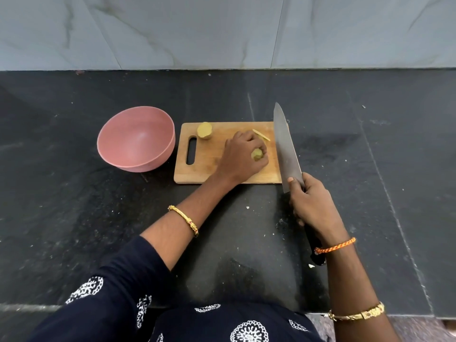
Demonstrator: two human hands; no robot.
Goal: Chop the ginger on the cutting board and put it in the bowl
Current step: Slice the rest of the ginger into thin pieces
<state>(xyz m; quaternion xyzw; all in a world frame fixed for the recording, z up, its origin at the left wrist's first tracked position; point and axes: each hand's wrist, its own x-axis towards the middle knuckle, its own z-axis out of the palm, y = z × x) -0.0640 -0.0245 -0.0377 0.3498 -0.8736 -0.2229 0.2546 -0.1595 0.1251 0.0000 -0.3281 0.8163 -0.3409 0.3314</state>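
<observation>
A wooden cutting board (209, 169) lies on the dark counter. My left hand (240, 157) curls round a small piece of ginger (256, 154) near the board's right side. A second ginger chunk (204, 130) sits at the board's far left corner, by the handle slot. A thin ginger slice (261, 134) lies just beyond my left hand. My right hand (313, 203) grips the black handle of a large knife (286, 149), whose blade runs along the board's right edge with its tip pointing away from me. An empty pink bowl (136, 139) stands left of the board.
The black stone counter (98, 218) stretches to both sides, with small pale crumbs scattered near my right hand. A grey marble wall (222, 30) rises behind it. The counter's front edge is at my body.
</observation>
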